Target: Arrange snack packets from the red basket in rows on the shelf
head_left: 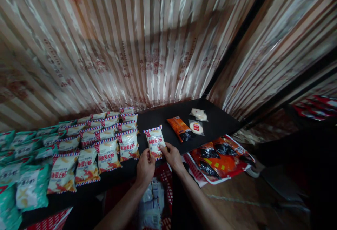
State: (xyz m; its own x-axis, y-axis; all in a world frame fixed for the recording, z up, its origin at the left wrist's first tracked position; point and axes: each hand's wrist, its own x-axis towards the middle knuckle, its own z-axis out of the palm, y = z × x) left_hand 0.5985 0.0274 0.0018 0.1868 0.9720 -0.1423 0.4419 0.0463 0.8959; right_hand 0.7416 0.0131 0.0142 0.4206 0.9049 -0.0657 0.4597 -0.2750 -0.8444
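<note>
Both my hands grip one white snack bag (155,139) with red lettering and a striped top edge, at the front of the black shelf (158,113). At its lower left corner my left hand (145,168) is closed on it. My right hand (172,155) pinches its lower right side, thumb on the front. Just left stand rows of matching snack bags (128,145), upright and facing me. Right of the held bag lies an orange and black snack bag (180,129). Beyond that are two clear packets with round pale crackers (196,127).
Green snack bags (33,188) fill the shelf's left end. Below right, a red basket (229,177) holds orange and black bags. Another red basket (168,184) with bags sits beneath my arms. Striped plastic sheeting (158,47) hangs behind; a dark post (231,47) stands at the right.
</note>
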